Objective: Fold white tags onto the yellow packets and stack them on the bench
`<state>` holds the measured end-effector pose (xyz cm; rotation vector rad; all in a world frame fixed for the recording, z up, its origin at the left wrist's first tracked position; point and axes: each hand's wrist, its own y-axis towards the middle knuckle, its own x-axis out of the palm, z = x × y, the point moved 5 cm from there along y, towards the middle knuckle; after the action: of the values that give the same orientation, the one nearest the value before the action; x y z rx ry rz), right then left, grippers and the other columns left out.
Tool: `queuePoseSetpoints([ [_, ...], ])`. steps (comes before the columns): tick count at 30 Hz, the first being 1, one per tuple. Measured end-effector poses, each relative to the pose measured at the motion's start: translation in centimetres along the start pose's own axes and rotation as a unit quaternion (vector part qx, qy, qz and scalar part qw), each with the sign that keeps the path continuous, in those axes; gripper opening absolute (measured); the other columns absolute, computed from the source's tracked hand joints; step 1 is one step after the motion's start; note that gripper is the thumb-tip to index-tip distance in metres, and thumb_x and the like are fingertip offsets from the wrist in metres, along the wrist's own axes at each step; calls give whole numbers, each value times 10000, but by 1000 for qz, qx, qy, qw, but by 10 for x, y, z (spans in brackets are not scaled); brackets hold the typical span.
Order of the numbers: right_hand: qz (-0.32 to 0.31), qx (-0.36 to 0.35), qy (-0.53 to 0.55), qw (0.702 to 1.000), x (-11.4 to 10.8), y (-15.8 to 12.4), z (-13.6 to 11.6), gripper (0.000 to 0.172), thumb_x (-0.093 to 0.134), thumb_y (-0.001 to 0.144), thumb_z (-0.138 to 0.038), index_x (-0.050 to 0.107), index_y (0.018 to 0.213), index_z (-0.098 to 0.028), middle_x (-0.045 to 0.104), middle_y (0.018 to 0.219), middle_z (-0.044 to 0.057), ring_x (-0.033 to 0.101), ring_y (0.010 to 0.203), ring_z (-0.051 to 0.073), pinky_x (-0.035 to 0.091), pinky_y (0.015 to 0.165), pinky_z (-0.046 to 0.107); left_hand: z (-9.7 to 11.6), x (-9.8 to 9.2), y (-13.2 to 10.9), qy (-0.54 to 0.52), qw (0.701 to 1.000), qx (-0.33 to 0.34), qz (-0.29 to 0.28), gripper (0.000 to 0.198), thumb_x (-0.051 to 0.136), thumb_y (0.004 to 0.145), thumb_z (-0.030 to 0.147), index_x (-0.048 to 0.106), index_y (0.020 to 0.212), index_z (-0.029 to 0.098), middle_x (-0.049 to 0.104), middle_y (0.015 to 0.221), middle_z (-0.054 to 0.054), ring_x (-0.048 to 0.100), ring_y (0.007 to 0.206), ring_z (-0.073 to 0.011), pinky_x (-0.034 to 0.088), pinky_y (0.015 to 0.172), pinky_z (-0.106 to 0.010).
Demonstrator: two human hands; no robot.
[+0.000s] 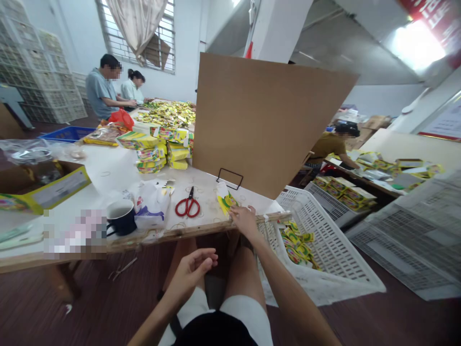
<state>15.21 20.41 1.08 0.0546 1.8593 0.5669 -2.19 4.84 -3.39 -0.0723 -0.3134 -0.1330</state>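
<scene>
At the table's front edge, my right hand [245, 221] has its fingers closed on the near end of a small yellow-and-green packet [225, 199] with a white end. The packet lies on the white tabletop, just in front of a black wire stand [230, 178]. My left hand [196, 266] hovers above my lap, fingers loosely curved, holding nothing I can see. Red-handled scissors [187, 205] lie on the table to the left of the packet. Below and right of my right hand, a white plastic crate [334, 240] holds many similar yellow packets [297, 242].
A large cardboard sheet [262, 120] stands upright behind the wire stand. On the left are a dark mug [124, 223], a white-purple plastic pack [153, 204], stacked yellow boxes [151, 154] and an open carton [61, 190]. Rubber bands lie scattered. Other people work at the back left and right.
</scene>
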Motion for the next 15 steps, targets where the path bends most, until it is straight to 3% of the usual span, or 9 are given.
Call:
queuePoseSetpoints([
  [4, 82, -24, 24, 996, -34, -40, -36, 307, 403, 922, -177, 616, 1142, -207, 608, 1233, 67, 527, 1151, 188, 194, 1034, 439, -5, 3, 4, -106, 994, -27, 27, 485, 719, 705, 419, 638, 1107, 159, 682, 1093, -160, 640, 996, -294, 475, 884, -418],
  [6, 117, -122, 92, 981, -46, -74, -72, 308, 427, 903, -145, 615, 1138, -214, 631, 1198, 62, 560, 1101, 184, 267, 998, 418, -2, 2, 4, -193, 980, -27, 34, 510, 673, 745, 445, 599, 1170, 173, 646, 1177, -155, 600, 1080, -295, 442, 941, -433],
  [9, 75, -245, 194, 947, -50, -124, -121, 371, 477, 859, -102, 573, 1198, -220, 670, 1128, 45, 601, 1004, 173, 393, 866, 355, 3, 2, 4, -281, 958, -39, 36, 481, 601, 793, 480, 624, 1126, 133, 627, 1208, -157, 561, 1136, -281, 408, 990, -403],
  [12, 77, -252, 260, 929, -54, -147, -138, 379, 513, 843, -93, 576, 1194, -223, 691, 1077, 40, 605, 974, 180, 439, 772, 321, 3, 4, 3, -298, 952, -57, 31, 482, 575, 808, 491, 635, 1097, 110, 641, 1178, -157, 582, 1100, -267, 412, 988, -378],
  [15, 29, -237, 300, 924, -59, -145, -135, 364, 535, 855, -182, 573, 1205, -274, 674, 1108, 33, 596, 979, 199, 437, 810, 348, 5, 8, 1, -305, 951, -44, 16, 561, 489, 809, 597, 594, 1156, 168, 681, 1079, -119, 641, 966, -239, 476, 897, -375],
])
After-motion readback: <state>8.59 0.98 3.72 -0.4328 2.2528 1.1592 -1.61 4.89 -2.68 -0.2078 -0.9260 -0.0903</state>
